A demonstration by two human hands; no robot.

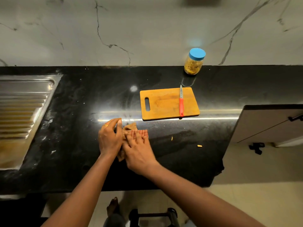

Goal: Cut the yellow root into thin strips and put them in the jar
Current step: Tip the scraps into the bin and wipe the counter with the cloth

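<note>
Progress looks close to the end, judging from how things lie across the dark surface (73, 112). The wooden cutting board (164, 104) is bare of any root, and no uncut yellow root shows anywhere. What seems left is clearing up. The left hand (109, 140) and right hand (139, 151) are together on the surface, near the board's front left corner and apart from it. Both are busy with a brownish cloth (130, 127) that has red stripes at one end. The left hand's fingers curl in at the cloth's left side and appear to grip a bunched part of it, though blur makes the exact hold hard to read. The right hand lies on top of the cloth with its fingers stretched out fairly straight, pressing it down to the surface rather than closing round it. The jar (194, 65) stands just beyond the board's far right corner, at the foot of the wall. It is filled with yellow strips and its blue lid (197, 54) is on. The knife (181, 102) with a red handle rests on the right part of the board, touched by neither hand. Two small yellow scraps (199, 145) lie on the surface in front of the board's right end, not yet picked up.
</note>
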